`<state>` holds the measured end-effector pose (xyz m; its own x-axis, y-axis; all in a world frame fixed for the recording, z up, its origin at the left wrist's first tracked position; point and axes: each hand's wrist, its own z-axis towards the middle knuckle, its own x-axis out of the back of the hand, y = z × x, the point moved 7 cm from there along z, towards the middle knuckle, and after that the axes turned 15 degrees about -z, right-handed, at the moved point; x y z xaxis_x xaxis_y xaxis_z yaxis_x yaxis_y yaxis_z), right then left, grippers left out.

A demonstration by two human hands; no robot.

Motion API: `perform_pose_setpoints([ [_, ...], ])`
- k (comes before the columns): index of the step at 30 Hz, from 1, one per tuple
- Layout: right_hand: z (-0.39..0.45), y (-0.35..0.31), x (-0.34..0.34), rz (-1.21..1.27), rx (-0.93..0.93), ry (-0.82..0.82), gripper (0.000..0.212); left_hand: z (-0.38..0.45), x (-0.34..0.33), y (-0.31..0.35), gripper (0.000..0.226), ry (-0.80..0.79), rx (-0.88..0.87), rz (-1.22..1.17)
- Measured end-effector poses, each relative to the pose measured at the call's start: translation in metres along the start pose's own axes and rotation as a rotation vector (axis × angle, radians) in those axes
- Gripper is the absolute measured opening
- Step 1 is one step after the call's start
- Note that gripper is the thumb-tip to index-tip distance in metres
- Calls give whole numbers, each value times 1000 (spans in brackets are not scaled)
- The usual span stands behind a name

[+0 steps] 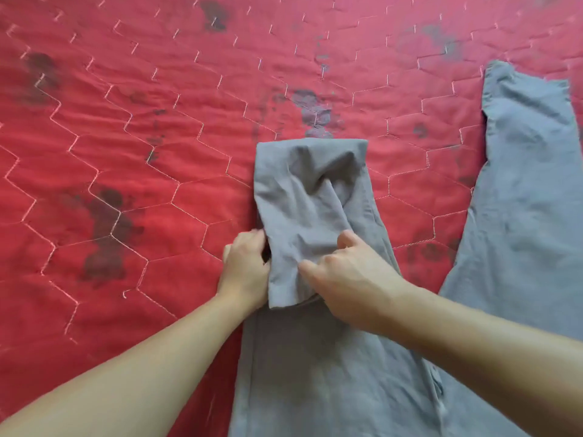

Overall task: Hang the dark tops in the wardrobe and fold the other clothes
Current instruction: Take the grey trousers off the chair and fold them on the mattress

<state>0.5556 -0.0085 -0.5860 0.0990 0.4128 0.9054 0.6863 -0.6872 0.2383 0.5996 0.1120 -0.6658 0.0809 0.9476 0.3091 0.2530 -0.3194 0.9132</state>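
While grey trousers [315,357] lie on red quilt [126,152], fold only begun: one leg doubled back, its hem under fingers. Left hand [244,272] grips fold's edge; right hand [347,279] pinches cloth. Other leg flat, well right of fingers. Wardrobe, dark tops unseen.

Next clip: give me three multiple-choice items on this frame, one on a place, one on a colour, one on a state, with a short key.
1. Where does the spread-out trouser leg lie relative to the hands?
A. right
B. left
C. under them

2. The quilt is mainly:
A. blue
B. red
C. white

3. The grey trousers between the hands are:
A. hung up
B. flat, unfolded
C. partly folded

Key: 1 A, it stretches along the right edge. 2 B, red with pale stitching. 3 C, one leg lies doubled over, left hand and right hand gripping it.
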Motion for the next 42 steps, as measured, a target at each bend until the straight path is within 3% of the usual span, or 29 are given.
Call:
perform_pose_setpoints([
  [2,-11,-16,3,33,-55,76,13,-28,3,-7,21,82,182,-509],
  [4,-27,-34,10,113,-85,195,12,-55,-13,-16,50,-78,509,-979],
  [5,-34,-45,10,151,-73,233,11,-69,-19,-17,66,-197,634,-1066],
  [7,-46,-65,-1,285,-24,169,10,-92,-20,-19,58,-320,708,-997],
  [9,-61,-69,-23,545,-94,43,37,-106,-13,-33,34,-216,699,-841],
  [10,-69,-63,-32,705,-208,75,53,-111,-9,-40,28,-140,698,-792],
  [12,-95,-36,-54,913,-630,233,59,-123,-8,-51,24,-98,727,-805],
  [14,-119,-25,-89,1103,-1030,124,57,-134,-10,-58,20,-107,762,-790],
  [16,-129,-35,-120,1402,-1195,-17,49,-143,-8,-66,16,-74,773,-711],
  [19,-129,-49,-134,1705,-1168,-108,40,-152,-7,-74,14,-37,754,-646],
  [23,-132,-67,-133,1716,-1097,-182,24,-166,-6,-77,14,-49,713,-633],
  [25,-137,-76,-131,1730,-1096,-140,17,-176,-4,-78,15,-68,695,-616],
  [28,-154,-93,-126,1784,-1014,-139,16,-197,8,-82,21,-120,616,-403],
  [31,-189,-122,-133,1722,-950,-264,9,-227,16,-91,25,-231,570,-175],
  [35,-233,-152,-141,1662,-905,-350,16,-277,13,-101,25,-448,678,-197],
  [42,-277,-206,-135,1558,-740,-532,22,-332,20,-120,31,-560,749,-44],
])
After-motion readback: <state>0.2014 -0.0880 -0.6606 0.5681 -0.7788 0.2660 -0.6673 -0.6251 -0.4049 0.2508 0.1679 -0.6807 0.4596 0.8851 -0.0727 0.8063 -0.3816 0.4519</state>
